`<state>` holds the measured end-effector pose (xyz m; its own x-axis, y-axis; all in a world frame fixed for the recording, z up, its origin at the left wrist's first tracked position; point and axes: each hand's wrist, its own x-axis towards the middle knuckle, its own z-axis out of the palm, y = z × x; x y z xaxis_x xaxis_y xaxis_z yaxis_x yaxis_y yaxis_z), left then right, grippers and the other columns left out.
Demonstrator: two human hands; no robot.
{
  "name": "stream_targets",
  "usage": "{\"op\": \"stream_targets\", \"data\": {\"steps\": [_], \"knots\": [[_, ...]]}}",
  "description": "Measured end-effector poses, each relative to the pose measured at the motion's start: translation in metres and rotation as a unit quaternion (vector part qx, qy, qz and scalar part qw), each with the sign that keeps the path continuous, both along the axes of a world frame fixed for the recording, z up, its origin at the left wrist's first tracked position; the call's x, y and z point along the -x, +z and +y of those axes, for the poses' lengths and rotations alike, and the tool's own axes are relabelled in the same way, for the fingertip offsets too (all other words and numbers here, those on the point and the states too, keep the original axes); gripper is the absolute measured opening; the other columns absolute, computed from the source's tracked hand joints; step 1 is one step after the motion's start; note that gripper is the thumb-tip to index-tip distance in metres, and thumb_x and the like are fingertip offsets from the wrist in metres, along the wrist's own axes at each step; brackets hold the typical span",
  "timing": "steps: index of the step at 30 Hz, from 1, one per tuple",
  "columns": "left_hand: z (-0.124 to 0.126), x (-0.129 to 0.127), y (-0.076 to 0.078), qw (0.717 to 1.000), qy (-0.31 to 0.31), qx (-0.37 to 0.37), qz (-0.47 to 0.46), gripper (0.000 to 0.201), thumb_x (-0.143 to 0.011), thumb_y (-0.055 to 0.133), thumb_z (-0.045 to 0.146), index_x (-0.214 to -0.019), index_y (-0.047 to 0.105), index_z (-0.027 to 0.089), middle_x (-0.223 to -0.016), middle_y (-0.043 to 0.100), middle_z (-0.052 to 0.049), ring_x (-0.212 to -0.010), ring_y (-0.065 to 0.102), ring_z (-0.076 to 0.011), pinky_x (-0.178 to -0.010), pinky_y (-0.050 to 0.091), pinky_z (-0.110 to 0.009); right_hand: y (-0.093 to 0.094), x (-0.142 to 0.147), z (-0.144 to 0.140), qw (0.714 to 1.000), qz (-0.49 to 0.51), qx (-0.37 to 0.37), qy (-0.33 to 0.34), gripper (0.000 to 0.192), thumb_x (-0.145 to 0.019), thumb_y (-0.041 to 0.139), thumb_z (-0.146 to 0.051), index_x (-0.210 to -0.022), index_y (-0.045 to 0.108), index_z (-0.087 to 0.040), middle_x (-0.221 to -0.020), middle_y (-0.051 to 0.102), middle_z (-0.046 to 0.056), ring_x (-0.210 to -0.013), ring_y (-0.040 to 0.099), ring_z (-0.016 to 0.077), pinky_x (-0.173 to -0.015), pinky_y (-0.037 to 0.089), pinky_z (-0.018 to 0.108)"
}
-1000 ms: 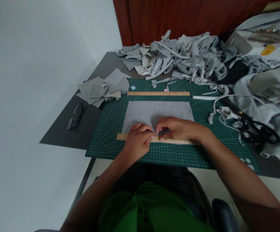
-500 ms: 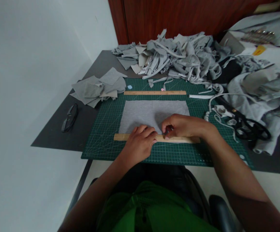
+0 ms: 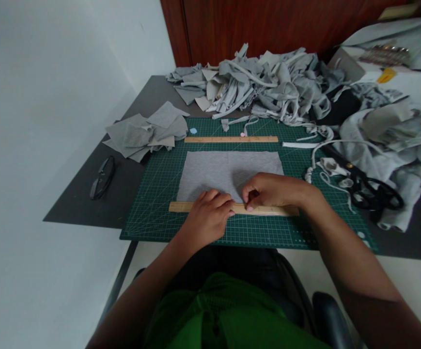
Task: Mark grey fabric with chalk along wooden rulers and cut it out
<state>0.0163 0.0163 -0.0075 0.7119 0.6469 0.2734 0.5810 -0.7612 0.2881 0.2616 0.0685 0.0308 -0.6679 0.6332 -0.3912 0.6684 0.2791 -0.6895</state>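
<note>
While the left hand [image 3: 206,218] presses flat on the wooden ruler [image 3: 181,207] at the frame's lower middle, the right hand [image 3: 272,190] pinches the near edge of the grey cloth [image 3: 217,169], which looks soft, light and best gripped at its edges.

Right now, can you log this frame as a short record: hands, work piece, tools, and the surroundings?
left hand: resting on the near wooden ruler, fingers bent
right hand: fingers pinched at the near edge of the grey fabric, by the ruler
surface: green cutting mat on a dark table
far ruler: beyond the fabric
scissors: right of mat, untouched
glasses: left, on table
scrap pile: at the back
cut pieces: back left
</note>
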Motion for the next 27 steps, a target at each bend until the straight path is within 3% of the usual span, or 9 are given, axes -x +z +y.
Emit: {"op": "stream_targets", "data": {"steps": [15,18,22,27], "knots": [[-0.001,0.004,-0.003,1.000,0.011,0.007,-0.021,0.018,-0.100,0.060,0.021,-0.115,0.070,0.020,-0.107,0.071,-0.005,-0.102,0.059,-0.0250,-0.089,0.048,-0.043,-0.003,0.000,0.001,1.000,0.021,0.015,0.007,0.007,-0.077,0.072,-0.026,-0.082,0.073,-0.021,-0.073,0.066,-0.002,-0.069,0.056,0.0157,-0.061,0.036,0.028],[-0.002,0.004,-0.001,0.999,0.047,0.001,-0.015,0.017,-0.100,0.057,0.018,-0.110,0.071,0.019,-0.104,0.071,-0.006,-0.099,0.059,-0.0253,-0.088,0.047,-0.044,-0.004,0.000,0.001,1.000,0.020,0.020,0.000,0.007,-0.077,0.072,-0.027,-0.081,0.073,-0.021,-0.072,0.066,-0.002,-0.069,0.056,0.0156,-0.060,0.036,0.028],[-0.003,0.003,0.002,0.999,0.032,-0.018,0.023,0.017,-0.100,0.055,0.018,-0.106,0.072,0.020,-0.100,0.071,-0.006,-0.098,0.058,-0.0259,-0.084,0.045,-0.043,-0.003,0.002,0.000,1.000,0.009,0.015,0.002,0.006,-0.076,0.072,-0.026,-0.080,0.073,-0.021,-0.071,0.066,-0.002,-0.068,0.055,0.0155,-0.061,0.037,0.028],[-0.015,-0.009,0.003,0.996,0.065,-0.042,0.050,0.019,-0.102,0.056,0.029,-0.098,0.070,0.017,-0.097,0.070,-0.007,-0.097,0.056,-0.0287,-0.081,0.043,-0.045,0.000,0.003,0.000,1.000,0.002,0.020,0.004,0.007,-0.077,0.071,-0.026,-0.082,0.073,-0.020,-0.071,0.065,-0.002,-0.068,0.055,0.0153,-0.061,0.037,0.029]]}}
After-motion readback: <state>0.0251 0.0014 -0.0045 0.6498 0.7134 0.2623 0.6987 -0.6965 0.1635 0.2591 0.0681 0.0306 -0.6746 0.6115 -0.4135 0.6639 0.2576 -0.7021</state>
